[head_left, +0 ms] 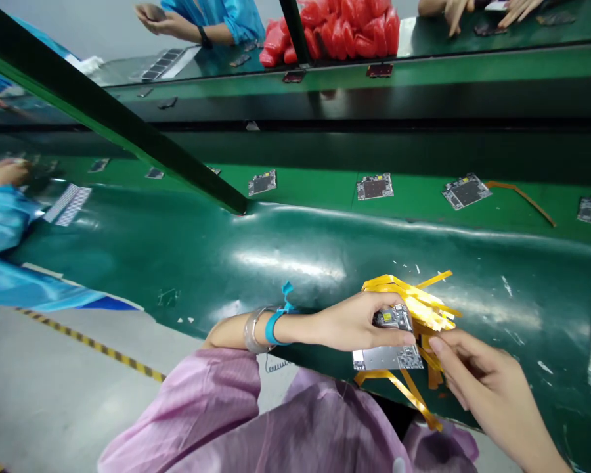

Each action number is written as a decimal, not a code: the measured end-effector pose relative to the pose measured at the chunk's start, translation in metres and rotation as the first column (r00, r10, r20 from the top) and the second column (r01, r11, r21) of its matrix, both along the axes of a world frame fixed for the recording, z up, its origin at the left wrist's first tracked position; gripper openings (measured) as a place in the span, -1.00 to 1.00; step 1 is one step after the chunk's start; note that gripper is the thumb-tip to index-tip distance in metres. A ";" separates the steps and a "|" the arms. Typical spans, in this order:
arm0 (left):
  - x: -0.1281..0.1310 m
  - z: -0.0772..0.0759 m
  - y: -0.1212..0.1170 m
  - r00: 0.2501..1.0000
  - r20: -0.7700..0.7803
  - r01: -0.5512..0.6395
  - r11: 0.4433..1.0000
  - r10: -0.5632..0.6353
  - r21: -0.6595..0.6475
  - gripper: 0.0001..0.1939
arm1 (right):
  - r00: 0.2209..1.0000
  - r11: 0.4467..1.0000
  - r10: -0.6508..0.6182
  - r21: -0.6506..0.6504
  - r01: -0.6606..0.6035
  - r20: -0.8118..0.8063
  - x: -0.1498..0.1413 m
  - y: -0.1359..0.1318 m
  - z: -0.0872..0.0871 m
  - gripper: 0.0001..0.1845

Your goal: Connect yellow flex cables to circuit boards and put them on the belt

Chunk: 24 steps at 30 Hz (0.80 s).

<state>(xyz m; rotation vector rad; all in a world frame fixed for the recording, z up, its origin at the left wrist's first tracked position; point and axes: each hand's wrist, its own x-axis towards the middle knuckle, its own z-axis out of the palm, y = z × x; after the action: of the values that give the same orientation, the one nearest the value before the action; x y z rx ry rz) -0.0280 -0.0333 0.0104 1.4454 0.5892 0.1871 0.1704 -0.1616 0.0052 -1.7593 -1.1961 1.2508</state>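
A grey circuit board (pixel 387 358) with a small yellow square lies in my left hand (pixel 354 322), gripped between thumb and fingers. My right hand (pixel 477 368) is at the board's right edge, its thumb and fingertips pinched on a yellow-orange flex cable; whether the cable joins the board is hard to see. Behind and under the board spreads a bundle of yellow flex cables (pixel 398 286), with some strips (pixel 414 397) hanging toward the table's front edge. A blue wrist strap (pixel 274 328) and a bracelet circle my left wrist.
Several circuit boards lie along the green belt (pixel 315 190) beyond the green table mat (pixel 201 249); one board (pixel 467 191) trails an orange cable. A dark green post (pixel 128 118) slants across the left. Red bags (pixel 345 33) sit at the back. Co-workers' hands are at the left and far side.
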 end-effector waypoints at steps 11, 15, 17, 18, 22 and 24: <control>-0.004 0.005 -0.003 0.997 -0.072 0.049 0.994 -0.042 0.100 -0.81 | 0.960 0.963 0.264 0.023 -0.267 0.093 0.009 -0.001 -0.007 -0.57; -0.004 0.003 -0.006 0.994 -0.096 0.056 0.997 -0.051 0.053 -0.77 | 0.939 0.941 0.339 -0.020 -0.339 0.050 0.010 0.000 -0.008 -0.56; -0.003 0.002 -0.006 0.995 -0.091 0.038 0.998 -0.034 0.044 -0.77 | 0.945 0.946 0.323 -0.027 -0.322 0.047 0.009 0.000 -0.008 -0.56; -0.003 0.002 -0.006 0.996 -0.088 0.031 0.999 -0.027 0.042 -0.77 | 0.949 0.950 0.311 -0.025 -0.310 0.048 0.008 0.000 -0.008 -0.56; 0.000 0.002 -0.006 0.997 -0.076 0.003 0.999 0.000 0.050 -0.80 | 0.965 0.965 0.261 -0.019 -0.260 0.037 0.004 0.000 -0.008 -0.56; 0.001 0.002 -0.006 0.997 -0.070 -0.015 0.999 0.018 0.047 -0.83 | 0.970 0.970 0.243 -0.021 -0.243 0.011 0.001 0.001 -0.007 -0.56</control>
<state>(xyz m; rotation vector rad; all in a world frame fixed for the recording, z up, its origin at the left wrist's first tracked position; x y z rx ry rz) -0.0275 -0.0392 0.0122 1.4971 0.6584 0.1643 0.1717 -0.1608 -0.0014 -1.6743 -1.4463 1.3953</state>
